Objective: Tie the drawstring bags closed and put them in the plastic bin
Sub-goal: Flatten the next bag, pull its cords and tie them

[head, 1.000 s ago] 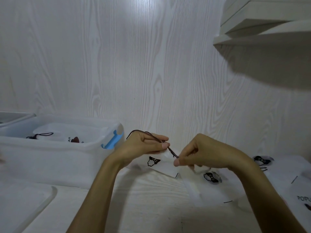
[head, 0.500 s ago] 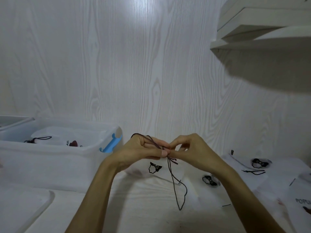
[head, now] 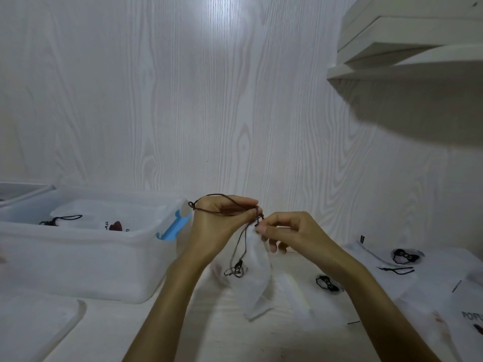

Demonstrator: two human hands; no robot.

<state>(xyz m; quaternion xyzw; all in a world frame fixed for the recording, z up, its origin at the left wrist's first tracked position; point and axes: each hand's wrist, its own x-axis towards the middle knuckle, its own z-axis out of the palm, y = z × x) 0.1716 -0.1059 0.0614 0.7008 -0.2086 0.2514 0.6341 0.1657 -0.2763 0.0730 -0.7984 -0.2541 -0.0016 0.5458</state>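
My left hand [head: 222, 220] grips the drawstring [head: 222, 210], right hand [head: 290, 231] pinching the bag [head: 257, 280] neck; I'd cinch slowly, evenly.

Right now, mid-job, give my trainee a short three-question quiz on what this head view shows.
1. True or false: the plastic bin already holds a tied bag.
2. Which hand has the brown drawstring looped over it? A) left hand B) right hand
3. Fill in: the white bag being tied hangs ___ the hands.

Key: 1 true; 2 A; 3 below.
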